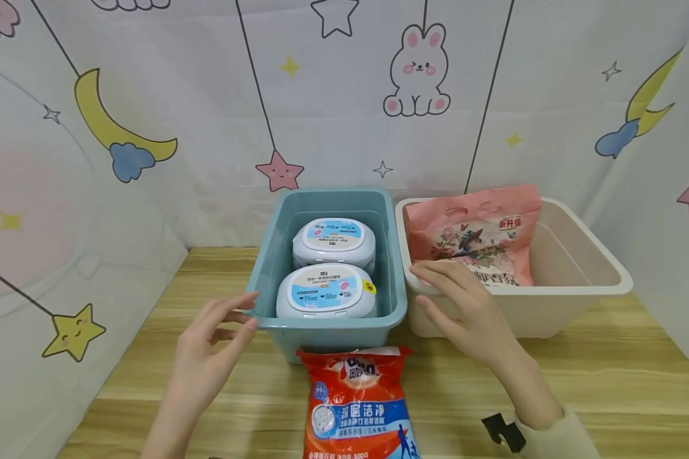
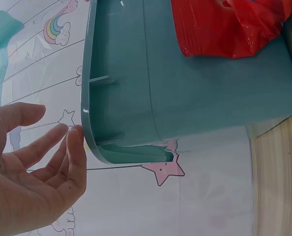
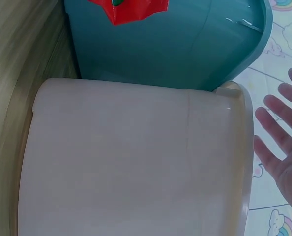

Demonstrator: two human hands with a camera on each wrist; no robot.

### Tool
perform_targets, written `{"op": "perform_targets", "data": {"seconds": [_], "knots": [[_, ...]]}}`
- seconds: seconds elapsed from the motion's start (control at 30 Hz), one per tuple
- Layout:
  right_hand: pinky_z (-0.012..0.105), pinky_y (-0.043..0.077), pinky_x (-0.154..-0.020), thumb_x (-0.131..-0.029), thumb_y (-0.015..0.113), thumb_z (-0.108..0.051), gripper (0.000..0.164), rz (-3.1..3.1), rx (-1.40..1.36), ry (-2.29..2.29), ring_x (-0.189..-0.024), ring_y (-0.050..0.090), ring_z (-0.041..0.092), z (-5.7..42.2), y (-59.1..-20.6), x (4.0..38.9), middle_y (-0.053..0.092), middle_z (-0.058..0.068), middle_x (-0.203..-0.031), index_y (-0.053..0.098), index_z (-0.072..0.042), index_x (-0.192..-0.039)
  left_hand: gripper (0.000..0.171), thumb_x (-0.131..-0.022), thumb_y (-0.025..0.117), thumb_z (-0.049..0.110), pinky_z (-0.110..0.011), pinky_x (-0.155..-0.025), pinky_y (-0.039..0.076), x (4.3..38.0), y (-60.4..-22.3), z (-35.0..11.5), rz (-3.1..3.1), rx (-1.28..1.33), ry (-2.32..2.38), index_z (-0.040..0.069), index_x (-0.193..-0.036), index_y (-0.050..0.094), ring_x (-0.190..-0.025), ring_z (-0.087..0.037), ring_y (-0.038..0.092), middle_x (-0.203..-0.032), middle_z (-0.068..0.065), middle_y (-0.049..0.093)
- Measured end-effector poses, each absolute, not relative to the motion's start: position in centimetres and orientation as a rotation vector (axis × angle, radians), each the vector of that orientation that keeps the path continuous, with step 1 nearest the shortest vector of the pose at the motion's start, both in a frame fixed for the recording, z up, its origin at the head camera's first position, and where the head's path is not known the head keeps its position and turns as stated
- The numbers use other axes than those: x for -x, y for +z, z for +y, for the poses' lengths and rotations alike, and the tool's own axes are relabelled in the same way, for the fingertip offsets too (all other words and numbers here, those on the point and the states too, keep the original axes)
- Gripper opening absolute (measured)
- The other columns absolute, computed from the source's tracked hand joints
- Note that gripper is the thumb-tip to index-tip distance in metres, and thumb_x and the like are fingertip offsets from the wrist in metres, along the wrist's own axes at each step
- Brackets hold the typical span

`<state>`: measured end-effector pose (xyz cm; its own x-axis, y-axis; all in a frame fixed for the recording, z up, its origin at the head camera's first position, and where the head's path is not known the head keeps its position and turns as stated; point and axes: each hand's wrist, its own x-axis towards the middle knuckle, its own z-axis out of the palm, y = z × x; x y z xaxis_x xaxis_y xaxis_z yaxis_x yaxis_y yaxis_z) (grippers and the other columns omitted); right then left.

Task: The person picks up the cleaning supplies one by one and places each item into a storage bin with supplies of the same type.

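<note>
Left hand: the left hand [image 1: 209,347] is held at the near left corner of the teal bin [image 1: 327,323], its fingers loosely bent and nothing gripped; whether the rim is touched cannot be told.
Right hand: the right hand [image 1: 473,315] is held at the near left corner of the cream bin [image 1: 608,292], fingers relaxed and spread, nothing gripped; contact with the rim cannot be confirmed.
White tubs: inside the teal bin, between the hands, the front tub [image 1: 321,290] is seen just right of the left fingertips, and the rear tub [image 1: 333,237] directly beyond it.
Red bag: the red detergent bag [image 1: 356,408] is placed between the forearms, nearer than both hands, before the teal bin.
Pink bag: the pink bag [image 1: 476,229] is stood in the cream bin, just beyond the right fingers.
Surface: both bins are supported by a wooden table [image 1: 252,395] below the hands.
</note>
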<state>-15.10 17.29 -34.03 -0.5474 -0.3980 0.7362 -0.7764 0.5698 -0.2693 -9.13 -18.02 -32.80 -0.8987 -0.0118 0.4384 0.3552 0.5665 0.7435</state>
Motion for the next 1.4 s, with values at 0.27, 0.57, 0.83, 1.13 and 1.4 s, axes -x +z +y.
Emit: {"op": "perform_targets", "data": {"seconds": [0.27, 0.57, 0.83, 1.13, 1.4], "knots": [[0.017, 0.034, -0.11, -0.099, 0.052, -0.036, 0.04, -2.062, -0.93, 0.831, -0.117, 0.054, 0.023, 17.8, -34.1, 14.6, 0.062, 0.008, -0.125, 0.063, -0.009, -0.126, 0.038, -0.09, 0.065, 0.005, -0.012, -0.075, 0.05, 9.0, -32.7, -17.4, -2.402, 0.306, -1.266, 0.021, -0.124, 0.063, -0.091, 0.001, 0.058, -0.109, -0.003, 0.063], [0.018, 0.035, -0.107, -0.098, 0.053, -0.036, 0.04, -2.027, -0.879, 0.875, -0.116, 0.053, 0.019, 18.9, -34.6, 13.9, 0.063, 0.01, -0.121, 0.065, -0.007, -0.123, 0.038, -0.087, 0.068, 0.003, -0.013, -0.073, 0.052, 9.0, -32.5, -16.3, -2.407, 0.376, -1.234, 0.016, -0.123, 0.064, -0.089, 0.002, 0.057, -0.107, 0.001, 0.063], [0.018, 0.038, -0.105, -0.097, 0.057, -0.031, 0.038, -1.974, -0.863, 0.916, -0.114, 0.054, 0.018, 19.8, -34.7, 13.6, 0.064, 0.013, -0.117, 0.065, -0.001, -0.119, 0.039, -0.088, 0.068, 0.004, -0.016, -0.073, 0.054, 8.7, -32.4, -15.5, -2.428, 0.412, -1.231, 0.021, -0.123, 0.063, -0.09, 0.0, 0.057, -0.107, 0.0, 0.065], [0.019, 0.038, -0.106, -0.096, 0.059, -0.029, 0.037, -1.964, -0.841, 0.924, -0.117, 0.054, 0.016, 20.5, -35.1, 13.4, 0.065, 0.014, -0.117, 0.066, 0.0, -0.119, 0.039, -0.087, 0.068, 0.003, -0.017, -0.073, 0.054, 8.4, -32.7, -14.8, -2.442, 0.443, -1.248, 0.017, -0.123, 0.063, -0.089, 0.0, 0.057, -0.106, 0.003, 0.064], [0.019, 0.038, -0.106, -0.096, 0.058, -0.032, 0.04, -1.963, -0.789, 0.91, -0.117, 0.054, 0.014, 21.4, -35.3, 13.1, 0.065, 0.014, -0.115, 0.066, 0.001, -0.118, 0.038, -0.087, 0.068, 0.004, -0.019, -0.072, 0.054, 8.1, -33.1, -14.1, -2.449, 0.483, -1.27, 0.018, -0.122, 0.064, -0.088, -0.001, 0.058, -0.105, 0.004, 0.064]]}}
